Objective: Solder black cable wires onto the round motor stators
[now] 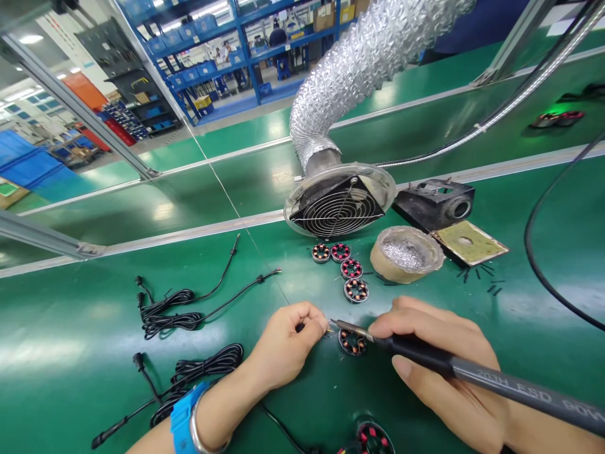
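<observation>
My right hand [444,372] grips a black soldering iron [472,373], its tip pointing left just above a small round stator with copper coils [352,342] on the green bench. My left hand [288,343] is closed in a pinch right beside the iron's tip, holding the end of a thin black wire against the stator's edge. A blue wristband and a metal bangle sit on my left wrist. Several more stators [350,269] lie in a loose row just beyond.
A fume-extraction fan [338,205] on a silver flexible duct stands behind the stators. A tin of metal wool [406,253], a yellow sponge pad [469,243] and a black iron stand [437,200] sit at right. Bundled black cables [170,312] lie at left. Another stator [373,438] is near the bottom edge.
</observation>
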`<state>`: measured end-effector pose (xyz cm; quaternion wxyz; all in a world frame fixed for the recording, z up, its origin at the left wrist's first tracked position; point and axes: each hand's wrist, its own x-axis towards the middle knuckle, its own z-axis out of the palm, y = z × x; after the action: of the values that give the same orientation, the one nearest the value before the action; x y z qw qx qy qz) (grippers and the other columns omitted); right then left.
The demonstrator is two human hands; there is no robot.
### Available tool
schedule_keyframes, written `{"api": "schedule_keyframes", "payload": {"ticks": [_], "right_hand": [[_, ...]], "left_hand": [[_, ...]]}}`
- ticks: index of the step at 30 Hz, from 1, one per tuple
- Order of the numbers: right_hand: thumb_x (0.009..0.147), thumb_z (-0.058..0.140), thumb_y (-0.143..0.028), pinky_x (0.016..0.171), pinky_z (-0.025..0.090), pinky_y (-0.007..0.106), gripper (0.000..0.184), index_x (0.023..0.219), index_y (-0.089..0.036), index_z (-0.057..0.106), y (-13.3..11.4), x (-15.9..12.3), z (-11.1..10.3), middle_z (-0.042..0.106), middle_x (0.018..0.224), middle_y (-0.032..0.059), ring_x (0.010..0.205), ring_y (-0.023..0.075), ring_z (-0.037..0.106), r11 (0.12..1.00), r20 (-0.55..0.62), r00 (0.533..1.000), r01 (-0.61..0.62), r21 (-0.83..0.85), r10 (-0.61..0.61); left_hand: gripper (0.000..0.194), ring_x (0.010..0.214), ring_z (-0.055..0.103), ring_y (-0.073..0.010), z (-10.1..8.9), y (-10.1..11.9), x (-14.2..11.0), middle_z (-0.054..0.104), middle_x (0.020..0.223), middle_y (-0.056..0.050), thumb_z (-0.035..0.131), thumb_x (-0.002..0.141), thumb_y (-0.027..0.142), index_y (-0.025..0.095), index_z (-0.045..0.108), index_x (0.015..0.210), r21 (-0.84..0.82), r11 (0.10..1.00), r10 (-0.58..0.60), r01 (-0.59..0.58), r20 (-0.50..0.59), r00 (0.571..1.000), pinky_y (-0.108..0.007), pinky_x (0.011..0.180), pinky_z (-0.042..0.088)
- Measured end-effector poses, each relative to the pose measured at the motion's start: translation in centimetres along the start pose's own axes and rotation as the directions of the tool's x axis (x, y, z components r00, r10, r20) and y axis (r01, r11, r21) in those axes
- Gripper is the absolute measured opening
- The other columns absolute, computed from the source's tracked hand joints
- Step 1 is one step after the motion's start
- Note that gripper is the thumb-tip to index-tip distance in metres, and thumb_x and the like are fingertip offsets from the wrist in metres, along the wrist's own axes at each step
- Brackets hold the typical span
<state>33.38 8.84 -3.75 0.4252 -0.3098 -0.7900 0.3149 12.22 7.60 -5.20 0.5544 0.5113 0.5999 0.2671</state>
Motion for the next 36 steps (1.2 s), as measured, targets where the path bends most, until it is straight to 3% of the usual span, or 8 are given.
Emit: {"api": "schedule_keyframes", "payload": {"ticks": [7,13,28,36], "right_hand": [[0.083,0.044,-0.01,0.05,0.038,0.03,0.024,0.094,-0.023,0.06,0.03,-0.17,-0.12,0.051,0.062,-0.0016,0.05,0.0144,0.047,0.999,0.027,0.999,0.043,-0.016,-0.042],[0.08,0.045,-0.007,0.051,0.043,0.03,0.027,0.095,-0.023,0.062,-0.2,-0.27,-0.11,0.054,0.065,-0.0006,0.051,0.0146,0.051,0.999,-0.037,0.998,0.045,-0.002,-0.045],[0.079,0.044,-0.006,0.051,0.037,0.03,0.032,0.103,-0.023,0.058,0.02,-0.22,0.06,0.051,0.065,-0.0011,0.053,0.0153,0.048,0.992,0.025,0.992,0.126,0.018,-0.126],[0.08,0.046,-0.01,0.051,0.039,0.031,0.028,0.1,-0.024,0.06,0.22,-0.83,0.5,0.052,0.065,0.0003,0.052,0.0164,0.049,0.996,-0.076,0.993,0.088,0.01,-0.087]], "left_hand": [[0.026,0.061,0.039,-0.0125,-0.03,-0.07,-0.05,0.047,0.063,0.002,0.054,0.079,0.041,0.018,0.057,0.069,0.004,1.0,0.008,-0.008,-0.007,1.0,-0.024,0.055,0.031],[0.027,0.059,0.037,-0.012,-0.16,-0.07,-0.01,0.045,0.062,0.003,0.054,0.079,0.042,0.018,0.056,0.069,-0.002,1.0,0.0,0.0,-0.008,1.0,-0.023,0.055,0.03],[0.027,0.059,0.037,-0.0117,-0.09,-0.43,-0.04,0.045,0.062,0.003,0.055,0.081,0.042,0.017,0.058,0.071,-0.031,1.0,-0.002,0.002,0.002,1.0,-0.023,0.055,0.03],[0.026,0.059,0.038,-0.0115,-0.03,-0.31,-0.1,0.045,0.062,0.003,0.057,0.081,0.041,0.017,0.057,0.07,-0.053,0.999,0.002,-0.002,0.003,1.0,-0.023,0.055,0.031]]}}
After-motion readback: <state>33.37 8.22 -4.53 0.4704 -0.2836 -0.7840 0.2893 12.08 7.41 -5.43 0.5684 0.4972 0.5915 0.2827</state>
